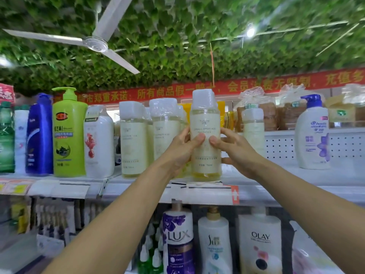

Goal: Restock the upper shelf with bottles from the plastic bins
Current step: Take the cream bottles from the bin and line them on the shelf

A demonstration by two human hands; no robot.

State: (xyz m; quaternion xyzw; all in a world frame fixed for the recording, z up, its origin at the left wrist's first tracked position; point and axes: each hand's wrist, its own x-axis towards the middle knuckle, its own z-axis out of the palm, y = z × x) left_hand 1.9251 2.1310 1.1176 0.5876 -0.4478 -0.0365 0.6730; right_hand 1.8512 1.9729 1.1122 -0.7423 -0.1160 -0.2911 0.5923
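- The held bottle [205,135]: clear plastic under glossy, crinkled shrink-wrap, with a matt cream paper-like label.
- The green pump bottle [69,133]: smooth, shiny opaque plastic.
- The blue bottle [39,135]: glossy plastic.
- The upper shelf [276,182]: white painted metal, its back panel perforated.
- The ceiling fan [94,43]: smooth white painted blades.
- The banner [158,91]: matt red cloth.

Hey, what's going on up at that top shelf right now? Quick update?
Left hand and right hand both grip the clear bottle. Bottle upright at upper shelf front edge. Matching bottles beside it; nothing blocking.
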